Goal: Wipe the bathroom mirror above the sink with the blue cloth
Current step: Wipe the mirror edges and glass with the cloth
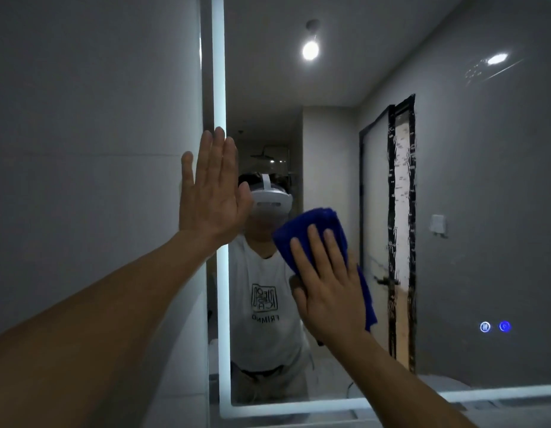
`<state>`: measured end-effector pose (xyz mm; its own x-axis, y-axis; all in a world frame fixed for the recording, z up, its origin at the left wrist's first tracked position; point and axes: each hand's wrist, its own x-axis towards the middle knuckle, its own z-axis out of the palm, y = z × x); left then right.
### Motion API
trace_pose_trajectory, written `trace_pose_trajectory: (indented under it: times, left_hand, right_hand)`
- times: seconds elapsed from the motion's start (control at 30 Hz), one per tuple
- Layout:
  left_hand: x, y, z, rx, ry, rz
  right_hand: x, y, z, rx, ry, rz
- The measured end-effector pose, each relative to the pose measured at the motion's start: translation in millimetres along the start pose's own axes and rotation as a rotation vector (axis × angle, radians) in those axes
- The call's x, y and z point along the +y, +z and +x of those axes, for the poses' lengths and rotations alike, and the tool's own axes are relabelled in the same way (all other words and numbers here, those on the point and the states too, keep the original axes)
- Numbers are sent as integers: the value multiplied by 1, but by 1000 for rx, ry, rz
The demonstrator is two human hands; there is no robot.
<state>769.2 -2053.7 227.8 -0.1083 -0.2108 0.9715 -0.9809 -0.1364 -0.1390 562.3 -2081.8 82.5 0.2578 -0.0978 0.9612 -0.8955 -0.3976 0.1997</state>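
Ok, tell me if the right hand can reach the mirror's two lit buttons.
Probably yes: the right hand presses the cloth on the mirror, and only bare glass lies between it and the buttons.

wall [82, 149] sits left of mirror [453, 180]. left hand [210, 193] flat across mirror's left edge, over light strip [218, 72]. cloth [305, 230] on the glass right of it and lower; right hand [326, 291] flat on cloth. touch buttons [495, 326] near mirror's lower right corner, well apart from both hands.
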Motion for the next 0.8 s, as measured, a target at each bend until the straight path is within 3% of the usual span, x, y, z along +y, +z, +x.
trace_pose_trajectory:
  times: [0.1,0.17,0.27,0.33,0.43,0.63,0.73,0.8]
  left_hand:
    - [14,0,-39,-23,57,-73]
    - [22,4,-69,-27,93,-111]
    - [30,12,-100,-40,71,-100]
    - [33,14,-109,-47,42,-98]
    - [33,16,-117,-63,41,-126]
    - [31,23,-122,-66,49,-57]
    - [31,22,-121,-61,52,-54]
    - [31,23,-122,-62,44,-54]
  right_hand:
    - [13,-3,-24,-46,-174,-35]
    - [29,-10,0,-57,-181,-14]
    - [38,-24,65,12,168,70]
    - [29,-26,83,51,295,52]
    - [5,-10,42,39,213,41]
    - [-40,21,-135,-112,-120,47]
    - [-15,19,-148,-115,-256,58]
    - [3,11,-117,-70,-170,47]
